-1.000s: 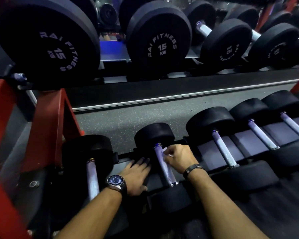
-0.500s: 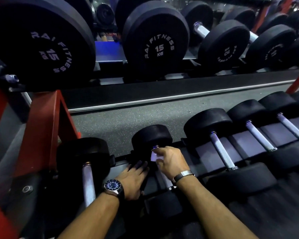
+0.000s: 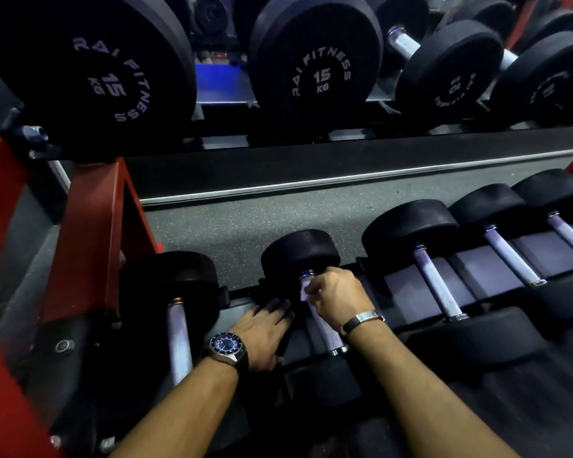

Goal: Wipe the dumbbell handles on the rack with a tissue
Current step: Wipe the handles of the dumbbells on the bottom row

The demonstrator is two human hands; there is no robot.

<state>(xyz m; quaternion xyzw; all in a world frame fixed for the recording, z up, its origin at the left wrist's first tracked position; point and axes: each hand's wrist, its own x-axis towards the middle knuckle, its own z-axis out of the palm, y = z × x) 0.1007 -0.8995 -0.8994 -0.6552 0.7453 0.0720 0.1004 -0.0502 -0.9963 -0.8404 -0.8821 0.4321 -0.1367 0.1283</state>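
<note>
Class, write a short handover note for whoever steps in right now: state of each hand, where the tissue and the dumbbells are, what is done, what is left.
Right hand: grips the tissue around the far end of the second dumbbell handle from the left, lower rack.
Left hand: flat and open on the rack tray beside that handle.
Done: cannot tell which handles are already wiped.
Left: finish this handle, then check the leftmost handle and the handles to the right.

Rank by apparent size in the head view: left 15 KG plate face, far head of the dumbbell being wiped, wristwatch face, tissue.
1. left 15 KG plate face, though it sits nearer the camera
2. far head of the dumbbell being wiped
3. wristwatch face
4. tissue, mostly hidden by the right hand, so unsure
</note>
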